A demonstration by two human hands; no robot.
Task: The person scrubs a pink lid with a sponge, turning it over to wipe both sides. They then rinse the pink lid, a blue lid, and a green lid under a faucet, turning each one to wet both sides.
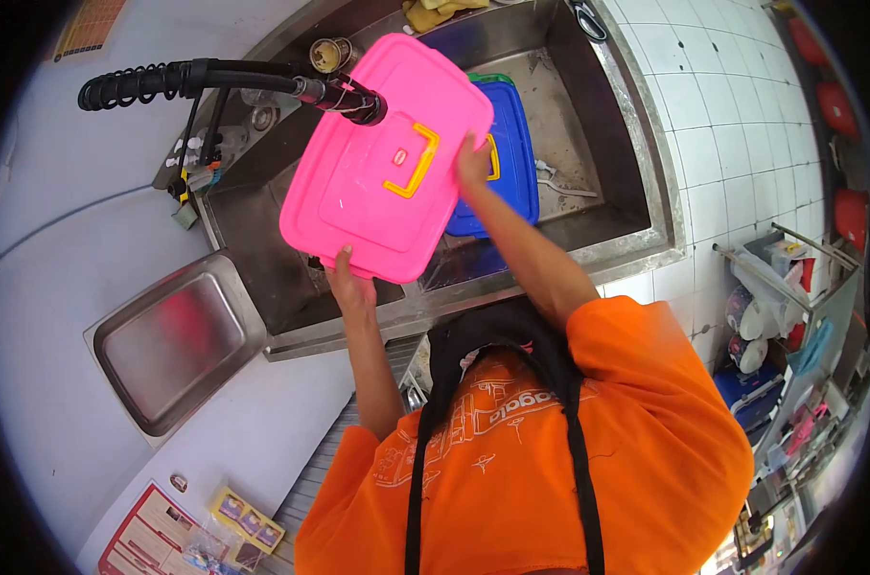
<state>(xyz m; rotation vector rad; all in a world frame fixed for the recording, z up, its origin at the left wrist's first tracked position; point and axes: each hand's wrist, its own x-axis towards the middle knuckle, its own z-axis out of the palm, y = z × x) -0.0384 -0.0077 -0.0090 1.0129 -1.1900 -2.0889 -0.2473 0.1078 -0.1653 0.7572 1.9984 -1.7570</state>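
A pink lid [358, 211] with a yellow handle is held tilted over the metal double sink [417, 299]. My left hand [351, 287] grips its lower edge, thumb on top. My right hand [472, 165] holds its right edge, near the yellow handle. The black spray faucet [368, 107] hangs over the lid's upper left part. Behind the pink lid, partly hidden by it, a blue lid [516, 158] with a yellow handle lies in the right basin. Something green shows at its top edge. A white utensil [564, 188] lies beside the blue lid.
An empty metal pan [176, 340] stands left of the sink. A yellow cloth [440, 11] and a metal cup [329, 55] sit along the back edge. Black-handled scissors [589, 21] lie on the right rim. Dishes [747, 331] stand on a rack at the right.
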